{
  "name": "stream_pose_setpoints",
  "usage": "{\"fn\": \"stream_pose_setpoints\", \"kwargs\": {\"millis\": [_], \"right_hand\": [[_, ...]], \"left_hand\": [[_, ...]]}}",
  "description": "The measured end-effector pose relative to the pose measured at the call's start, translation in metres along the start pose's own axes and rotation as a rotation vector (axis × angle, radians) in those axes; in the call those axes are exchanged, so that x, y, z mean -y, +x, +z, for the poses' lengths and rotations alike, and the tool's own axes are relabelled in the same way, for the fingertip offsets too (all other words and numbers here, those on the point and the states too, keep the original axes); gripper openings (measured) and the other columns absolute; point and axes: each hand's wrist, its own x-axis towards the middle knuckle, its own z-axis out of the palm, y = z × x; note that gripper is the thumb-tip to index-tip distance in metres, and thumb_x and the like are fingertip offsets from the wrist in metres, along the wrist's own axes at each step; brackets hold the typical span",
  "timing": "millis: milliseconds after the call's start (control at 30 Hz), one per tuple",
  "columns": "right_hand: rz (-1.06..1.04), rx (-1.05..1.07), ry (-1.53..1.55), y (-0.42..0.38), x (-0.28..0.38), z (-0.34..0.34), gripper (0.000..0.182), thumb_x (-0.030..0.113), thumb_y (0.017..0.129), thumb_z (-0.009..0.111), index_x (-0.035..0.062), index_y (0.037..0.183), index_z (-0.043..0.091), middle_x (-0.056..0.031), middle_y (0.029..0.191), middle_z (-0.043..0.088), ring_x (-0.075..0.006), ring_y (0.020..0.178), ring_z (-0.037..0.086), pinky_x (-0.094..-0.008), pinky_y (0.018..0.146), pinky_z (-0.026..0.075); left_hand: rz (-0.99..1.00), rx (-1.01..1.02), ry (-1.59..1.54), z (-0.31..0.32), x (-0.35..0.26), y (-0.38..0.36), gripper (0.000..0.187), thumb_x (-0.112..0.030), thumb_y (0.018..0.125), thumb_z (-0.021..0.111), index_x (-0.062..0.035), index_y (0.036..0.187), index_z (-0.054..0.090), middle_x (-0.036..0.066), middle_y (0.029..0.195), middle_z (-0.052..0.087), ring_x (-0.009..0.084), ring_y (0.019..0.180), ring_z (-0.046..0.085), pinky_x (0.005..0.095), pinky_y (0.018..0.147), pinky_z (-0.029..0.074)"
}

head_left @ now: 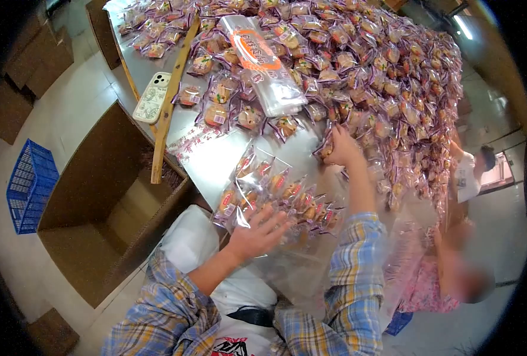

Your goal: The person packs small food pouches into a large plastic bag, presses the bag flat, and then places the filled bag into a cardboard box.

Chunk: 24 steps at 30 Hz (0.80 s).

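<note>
My left hand (pixel 259 230) lies flat with fingers spread on a clear plastic bag (pixel 275 196) partly filled with wrapped pastries, pressing it against the steel table (pixel 216 160). My right hand (pixel 339 148) reaches into the edge of a large pile of wrapped pastries (pixel 394 77) and closes on one small packet (pixel 324 151). Both arms wear plaid sleeves.
A stack of empty printed bags (pixel 263 62) lies on the pile. A phone (pixel 152 97) and a wooden stick (pixel 171 101) rest at the table's left edge. An open cardboard box (pixel 103 207) stands on the floor left, a blue crate (pixel 29 184) beyond. Another person (pixel 447 273) sits right.
</note>
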Motion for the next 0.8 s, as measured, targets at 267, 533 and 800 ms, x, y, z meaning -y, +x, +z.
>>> {"fn": "stream_pose_setpoints", "kwargs": {"millis": [267,533,800], "right_hand": [[0.103,0.005,0.078,-0.020,0.003,-0.004,0.098,0.049,0.052,0.091,0.0153,0.139,0.062,-0.0266,0.137,0.051,-0.0479,0.132,0.043,-0.0571,0.114,0.037],[0.288,0.059,0.145,-0.033,0.027,-0.002,0.101,0.048,0.057,0.088,0.0080,0.144,0.056,-0.0287,0.145,0.046,-0.0504,0.137,0.040,-0.0554,0.114,0.039],[0.246,-0.372,0.967,-0.106,0.016,-0.041,0.065,0.029,0.074,0.084,-0.0021,0.125,0.059,-0.0172,0.111,0.065,-0.0301,0.106,0.063,-0.0463,0.093,0.053]], "left_hand": [[-0.007,-0.021,-0.026,-0.003,-0.002,0.002,0.049,-0.039,0.080,0.080,-0.0333,0.128,0.070,-0.008,0.147,0.059,0.0232,0.132,0.049,0.0547,0.117,0.029],[-0.024,-0.099,-0.068,-0.001,-0.004,0.005,0.049,-0.033,0.079,0.076,-0.0274,0.127,0.070,-0.006,0.138,0.063,0.0250,0.138,0.048,0.0504,0.124,0.023],[-0.052,-0.088,-0.087,-0.001,-0.004,0.006,0.044,-0.028,0.082,0.074,-0.0278,0.126,0.071,-0.005,0.137,0.065,0.0250,0.133,0.055,0.0506,0.123,0.025]]}}
